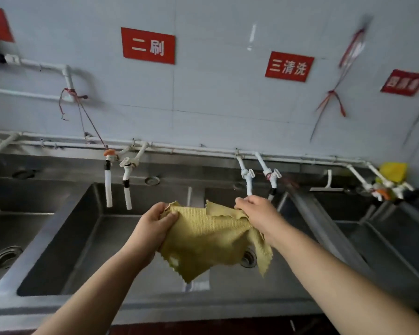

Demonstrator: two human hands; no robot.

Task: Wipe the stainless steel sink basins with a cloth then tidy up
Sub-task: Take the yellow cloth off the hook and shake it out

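Both hands, the left hand [155,226] and right hand [257,211], pinch the top corners of a frayed yellow-green woven cloth [208,240] spread in the air above the stainless steel sink basin [87,238] beneath them, so wiping and tidying seemingly remain.

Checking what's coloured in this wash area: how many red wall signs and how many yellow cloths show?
Red wall signs: 4 (the far-left one is cut off by the frame)
Yellow cloths: 2, the held cloth and another cloth at the far right
Total: 6
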